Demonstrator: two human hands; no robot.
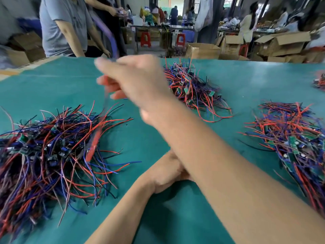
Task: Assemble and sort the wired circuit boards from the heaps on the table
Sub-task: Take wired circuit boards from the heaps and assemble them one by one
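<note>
Right hand, blurred, is raised at upper centre of the frame, forearm crossing from lower right. Its fingers are curled and pinch a wired board; the red lead hangs from them with its long axis near vertical, lower end pointing down and slightly left, over the right edge of the left heap. The board itself is too blurred to make out.

Left hand rests on the green desk at lower centre, mostly hidden under the right forearm; finger state cannot be told.

A second heap lies at upper centre, a third heap at right. A person in a grey shirt stands at upper left behind the desk.
</note>
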